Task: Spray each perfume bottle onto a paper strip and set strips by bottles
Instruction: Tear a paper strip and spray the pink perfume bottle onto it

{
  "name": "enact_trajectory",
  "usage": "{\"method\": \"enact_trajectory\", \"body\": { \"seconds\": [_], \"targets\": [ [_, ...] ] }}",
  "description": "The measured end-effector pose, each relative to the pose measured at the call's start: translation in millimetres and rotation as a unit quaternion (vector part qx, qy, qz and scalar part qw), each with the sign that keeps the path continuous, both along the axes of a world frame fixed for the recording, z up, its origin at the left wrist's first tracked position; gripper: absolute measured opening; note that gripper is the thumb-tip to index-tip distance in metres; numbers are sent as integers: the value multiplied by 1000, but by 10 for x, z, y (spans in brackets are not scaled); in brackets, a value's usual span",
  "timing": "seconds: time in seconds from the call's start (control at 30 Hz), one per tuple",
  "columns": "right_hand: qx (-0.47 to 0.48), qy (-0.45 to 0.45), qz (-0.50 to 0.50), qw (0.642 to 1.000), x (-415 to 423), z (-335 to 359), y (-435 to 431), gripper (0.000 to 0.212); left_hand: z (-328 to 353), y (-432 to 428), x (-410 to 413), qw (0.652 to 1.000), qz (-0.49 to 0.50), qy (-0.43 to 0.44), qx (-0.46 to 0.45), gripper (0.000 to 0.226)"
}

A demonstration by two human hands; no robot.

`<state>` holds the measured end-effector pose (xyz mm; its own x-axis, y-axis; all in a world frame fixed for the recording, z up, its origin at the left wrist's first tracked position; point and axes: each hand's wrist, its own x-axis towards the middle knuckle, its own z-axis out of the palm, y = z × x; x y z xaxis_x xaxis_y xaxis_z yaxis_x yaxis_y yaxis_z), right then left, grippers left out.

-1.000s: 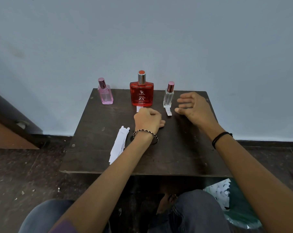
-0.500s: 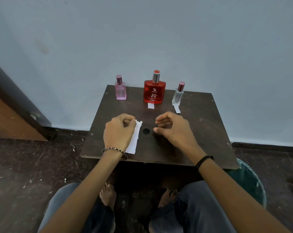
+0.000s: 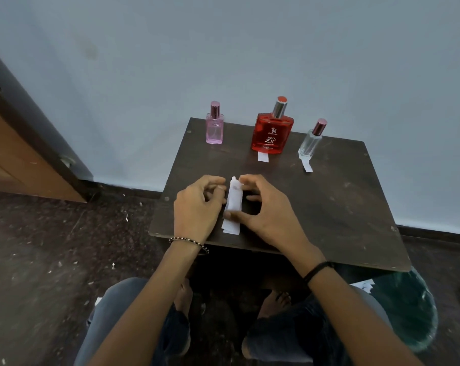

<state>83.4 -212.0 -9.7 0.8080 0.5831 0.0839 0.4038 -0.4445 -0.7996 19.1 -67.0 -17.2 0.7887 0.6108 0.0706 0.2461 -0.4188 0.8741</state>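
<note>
Paper strips, white and narrow, lie in a small stack near the front edge of the dark wooden counter, and both hands are working on them. The left hand rests beside the stack with its fingers curled toward the top sheets, while the right hand reaches over from the other side, thumb low against the pile and fingertips at its upper end. Each grip looks narrow, pinching at the paper, apparently to peel a single strip off the rest; whether one strip is already separated cannot be told.

At the back of the counter stand three bottles in a row near the wall. The square red glass perfume bottle has a short white strip lying just in front of it, and the slim clear glass bottle with a pink cap has its own strip at its base, so those two appear done. The pale pink glass bottle on the left has no strip by it, which suggests the strip being taken is meant for that one.
</note>
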Motion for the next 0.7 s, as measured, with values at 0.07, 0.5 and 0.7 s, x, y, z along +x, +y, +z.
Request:
{"method": "enact_trajectory", "body": {
  "seconds": [0.07,0.5,0.7],
  "targets": [
    [-12,-8,6,1000,40,21,6,63,-1,8,8,1000,1,-1,2,15],
    [-11,-130,-23,991,81,-41,61,14,-65,-12,23,997,-47,-20,60,11],
    [-56,-183,-37,981,102,-81,136,8,-110,-14,48,994,-62,-42,84,12]
  ]
}}
